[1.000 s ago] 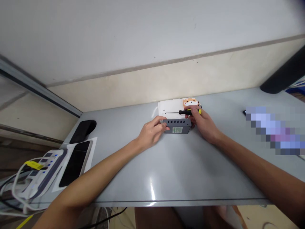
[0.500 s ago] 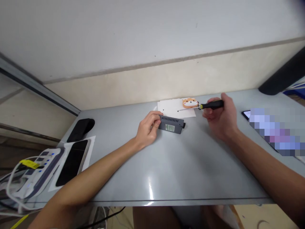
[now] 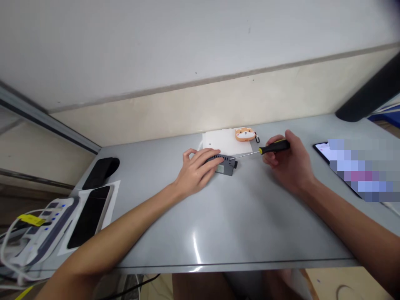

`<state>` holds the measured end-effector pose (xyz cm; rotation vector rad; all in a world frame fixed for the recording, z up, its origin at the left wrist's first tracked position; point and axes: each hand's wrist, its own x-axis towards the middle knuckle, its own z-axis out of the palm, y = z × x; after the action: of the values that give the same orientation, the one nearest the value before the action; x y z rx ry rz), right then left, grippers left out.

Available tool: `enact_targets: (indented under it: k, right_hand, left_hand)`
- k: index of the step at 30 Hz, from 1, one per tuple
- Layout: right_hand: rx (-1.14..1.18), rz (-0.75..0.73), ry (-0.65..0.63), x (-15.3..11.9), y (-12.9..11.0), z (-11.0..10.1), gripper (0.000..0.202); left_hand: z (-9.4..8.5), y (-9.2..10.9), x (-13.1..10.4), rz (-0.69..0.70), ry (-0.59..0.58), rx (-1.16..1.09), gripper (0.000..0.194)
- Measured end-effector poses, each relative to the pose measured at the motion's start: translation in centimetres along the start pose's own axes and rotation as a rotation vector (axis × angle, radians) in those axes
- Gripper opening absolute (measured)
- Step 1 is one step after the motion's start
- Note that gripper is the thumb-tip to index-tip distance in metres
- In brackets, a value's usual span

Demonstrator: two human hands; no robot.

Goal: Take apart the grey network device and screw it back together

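My left hand [image 3: 198, 168] lies over a dark grey box-shaped device [image 3: 228, 168], fingers wrapped across its vented top and thumb at its front. The device has a pale label on its front and a small black part on its right end. My right hand [image 3: 289, 162] grips a screwdriver [image 3: 275, 146] by its black and yellow handle. The thin shaft points left, and its tip meets the top of the device near the right end. Behind the device, white paper [image 3: 226, 141] carries a tiny dark piece [image 3: 210, 144], perhaps a screw.
An orange-and-white animal-face case [image 3: 245, 134] sits on the paper's right part. At right lies a phone [image 3: 321, 148] with its screen lit. Another phone [image 3: 90, 216], a black object [image 3: 100, 173] and a power strip [image 3: 51, 229] with cables stand at left. A wall closes off the back.
The screwdriver tip has moved from a dark speck on the paper down onto the device; that speck no longer shows there. My left fingers have shifted rightward over the device's top.
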<state>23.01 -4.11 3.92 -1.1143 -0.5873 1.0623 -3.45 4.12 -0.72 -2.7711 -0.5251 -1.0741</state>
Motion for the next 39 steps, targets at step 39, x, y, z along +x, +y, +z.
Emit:
enact_targets:
  k: [39]
  right_hand:
    - [-0.378, -0.029, -0.162, 3.1, 2.9, 3.7, 0.049]
  left_hand:
    - [-0.7, 1.4, 0.2, 0.004, -0.149, 0.026, 0.053]
